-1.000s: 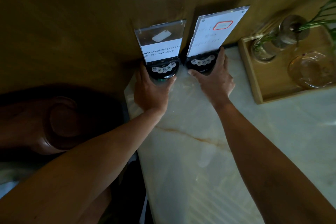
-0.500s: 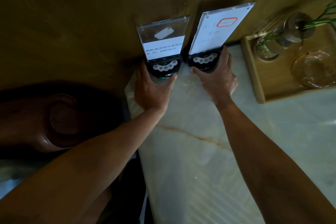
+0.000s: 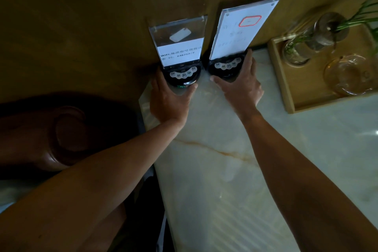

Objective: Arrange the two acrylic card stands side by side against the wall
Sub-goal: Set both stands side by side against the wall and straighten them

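Note:
Two acrylic card stands on round black button bases stand side by side at the back of the marble table, against the wooden wall (image 3: 102,16). The shorter left stand (image 3: 180,47) carries a WiFi note. The taller right stand (image 3: 241,28) holds a white sheet with a red-outlined box and leans a little to the right. My left hand (image 3: 169,98) cups the left stand's base from the front, fingers on both its sides. My right hand (image 3: 241,84) grips the right stand's base, thumb at its front left, fingers along its right side.
A wooden tray (image 3: 286,88) at the right holds a glass vase with green stems (image 3: 313,37) and a glass teapot (image 3: 347,73). The marble table (image 3: 214,170) stretches toward me, its left edge near the left stand. A brown leather armrest (image 3: 51,135) sits at the left.
Both hands have stayed on the bases. The stands sit a touch closer to the wall, and the view has shifted slightly.

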